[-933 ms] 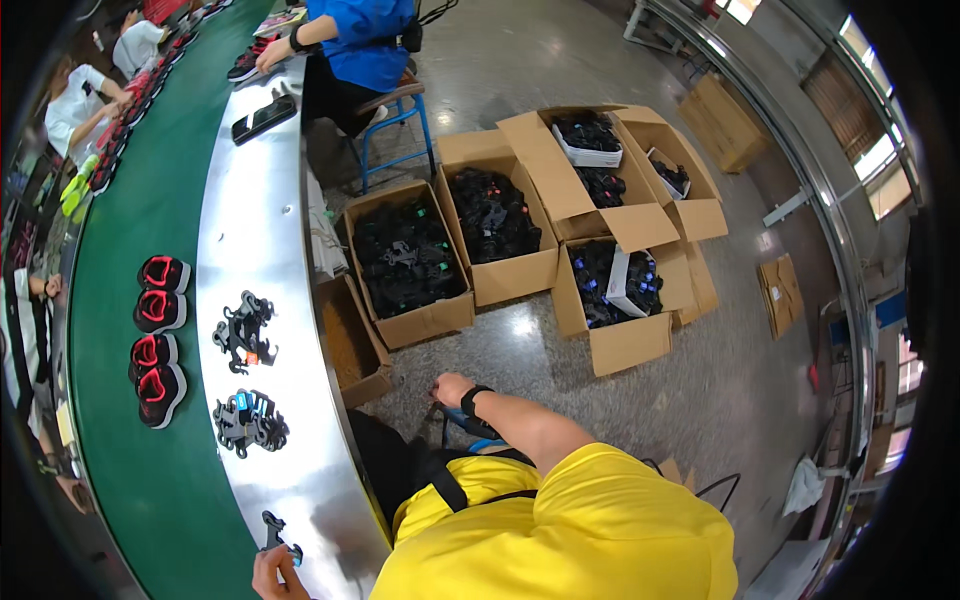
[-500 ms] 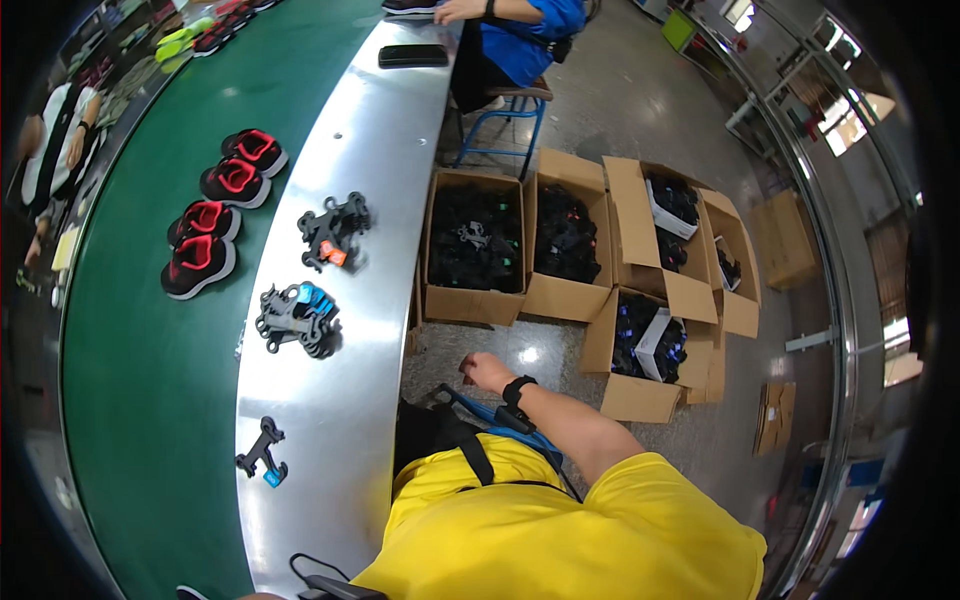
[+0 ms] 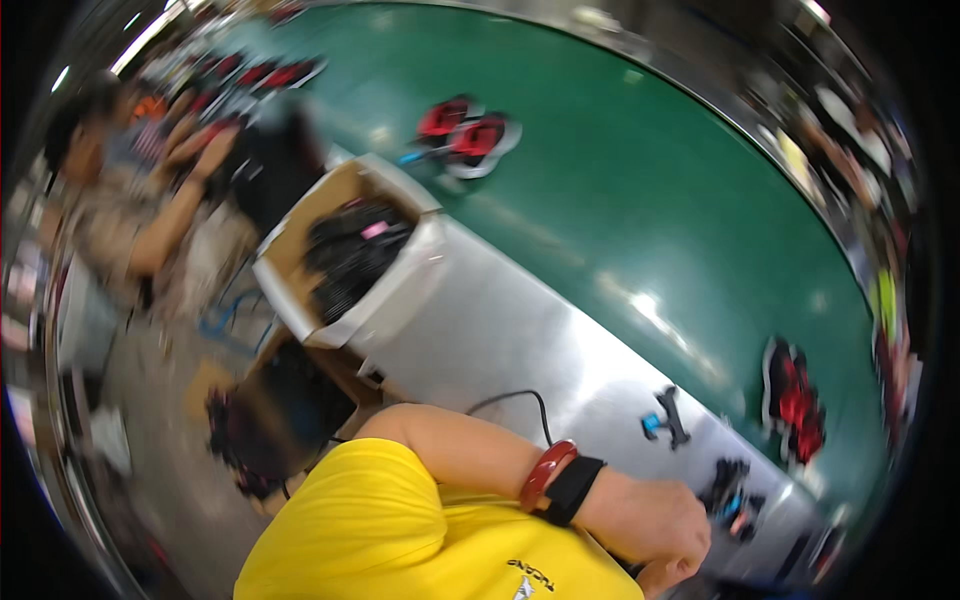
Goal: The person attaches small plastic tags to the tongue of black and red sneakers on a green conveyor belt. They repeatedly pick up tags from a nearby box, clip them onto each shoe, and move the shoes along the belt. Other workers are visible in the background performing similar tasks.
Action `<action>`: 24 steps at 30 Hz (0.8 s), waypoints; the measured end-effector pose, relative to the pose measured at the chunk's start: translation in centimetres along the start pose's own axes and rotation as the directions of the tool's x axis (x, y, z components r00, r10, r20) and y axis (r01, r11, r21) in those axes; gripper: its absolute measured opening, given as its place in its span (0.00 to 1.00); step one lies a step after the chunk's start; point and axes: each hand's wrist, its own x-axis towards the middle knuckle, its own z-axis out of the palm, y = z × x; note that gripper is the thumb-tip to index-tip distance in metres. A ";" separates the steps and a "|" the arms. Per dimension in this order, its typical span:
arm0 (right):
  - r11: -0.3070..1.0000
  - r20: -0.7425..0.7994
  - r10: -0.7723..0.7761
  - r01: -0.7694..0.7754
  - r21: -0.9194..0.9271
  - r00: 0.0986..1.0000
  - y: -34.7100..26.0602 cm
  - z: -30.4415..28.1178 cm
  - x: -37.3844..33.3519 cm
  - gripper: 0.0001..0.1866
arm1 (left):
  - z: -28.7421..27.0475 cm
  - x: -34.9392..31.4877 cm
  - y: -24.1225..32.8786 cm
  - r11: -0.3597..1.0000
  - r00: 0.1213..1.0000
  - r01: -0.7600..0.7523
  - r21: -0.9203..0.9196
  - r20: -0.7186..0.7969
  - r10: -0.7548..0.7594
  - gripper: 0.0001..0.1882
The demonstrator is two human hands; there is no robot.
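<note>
Currently, the left hand hangs low near the bottom edge with its fingers bent inward; their tips are hidden, so I cannot tell whether they pinch anything. A red bracelet and a black band circle its wrist, and the bare forearm runs back to a yellow sleeve. Just beyond the knuckles, a blurred pile of black clips, with blue and orange bits, lies on the shiny metal table; whether the hand touches it is unclear. A single black clip with a blue tag lies near that pile, by the table's far edge. A black cable loops up past the forearm. On the green belt alongside are black-and-red shoes, close to the clips, and another pair farther off. An open carton holding dark things stands on the table's left part, and beyond it sits a co-worker.
</note>
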 end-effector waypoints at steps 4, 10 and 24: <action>0.961 0.447 -0.078 0.187 -0.204 0.891 -8.8 7.2 3.6 0.09 | -1.1 -9.2 -2.7 0.784 0.854 0.453 0.424 0.046 -0.518 0.06; 0.917 0.855 -0.112 0.385 -0.108 0.507 -10.2 13.3 4.6 0.09 | 2.7 -16.6 -2.8 0.762 0.760 0.647 0.012 -0.095 -0.643 0.08; 0.887 0.838 -0.111 0.434 -0.159 0.534 -11.0 18.6 3.2 0.09 | -3.8 -15.7 -4.6 0.458 0.398 0.878 0.138 0.321 -0.859 0.10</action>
